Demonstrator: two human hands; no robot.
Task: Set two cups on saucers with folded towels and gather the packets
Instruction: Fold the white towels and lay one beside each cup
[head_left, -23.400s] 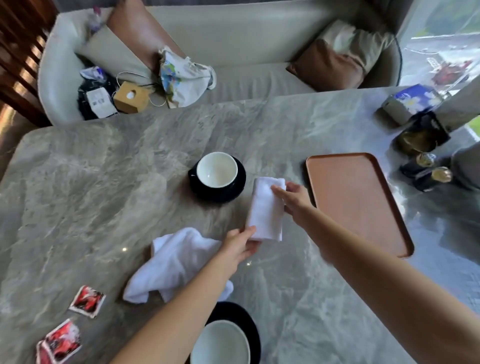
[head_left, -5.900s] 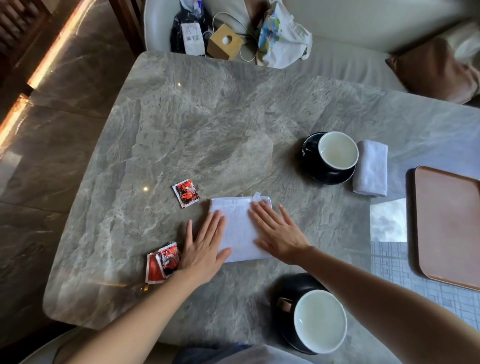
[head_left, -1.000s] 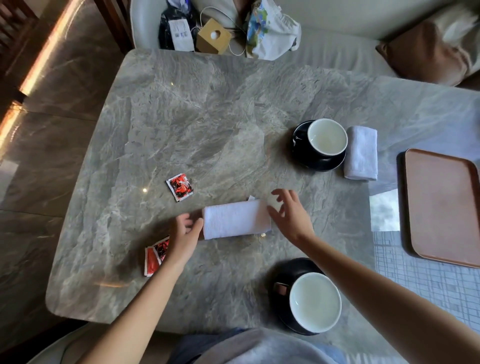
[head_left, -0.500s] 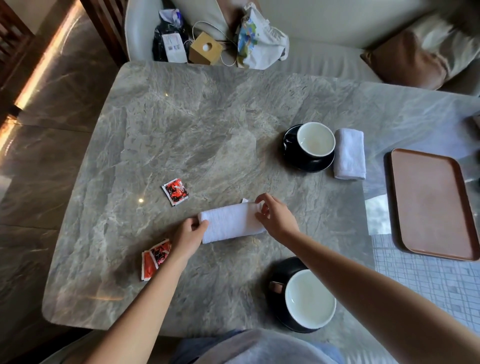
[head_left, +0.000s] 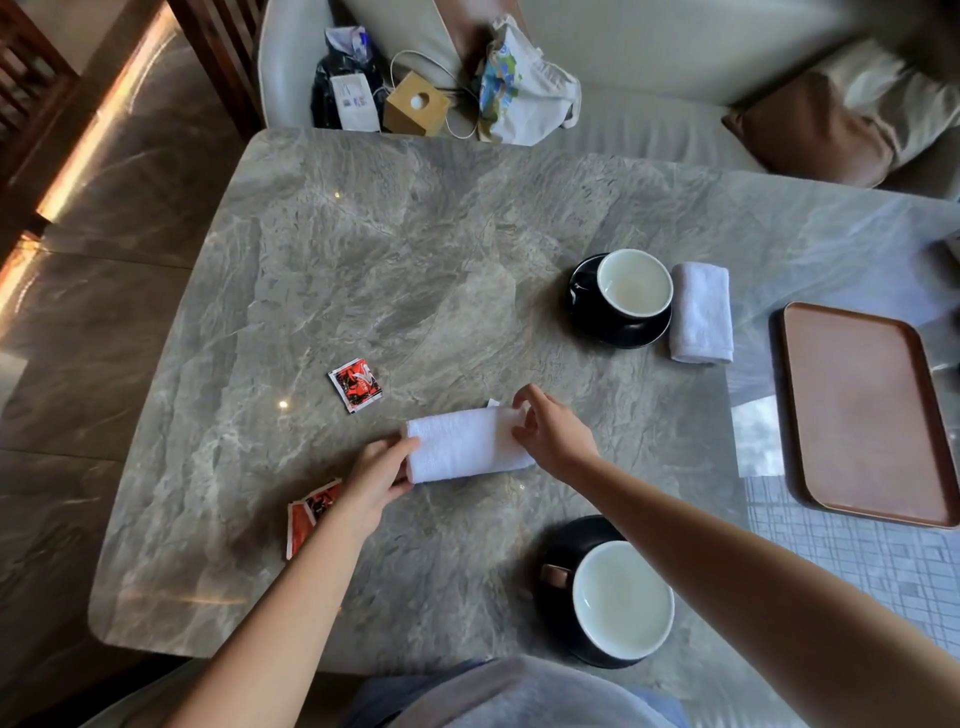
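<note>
My left hand (head_left: 375, 475) and right hand (head_left: 553, 436) pinch opposite ends of the folded towel (head_left: 467, 446) lying mid-table (head_left: 363, 260), between the two cups; the right's grip looks loose, perhaps just touching.

Clutter around a grey marble table (head_left: 395, 270)

A brown tray (head_left: 862, 410) lies at its right edge. On the sofa (head_left: 649, 57) behind sit a wooden box (head_left: 415, 110), a printed cloth bag (head_left: 524, 91), a dark packet (head_left: 340, 96) and a brown cushion (head_left: 810, 130).
</note>
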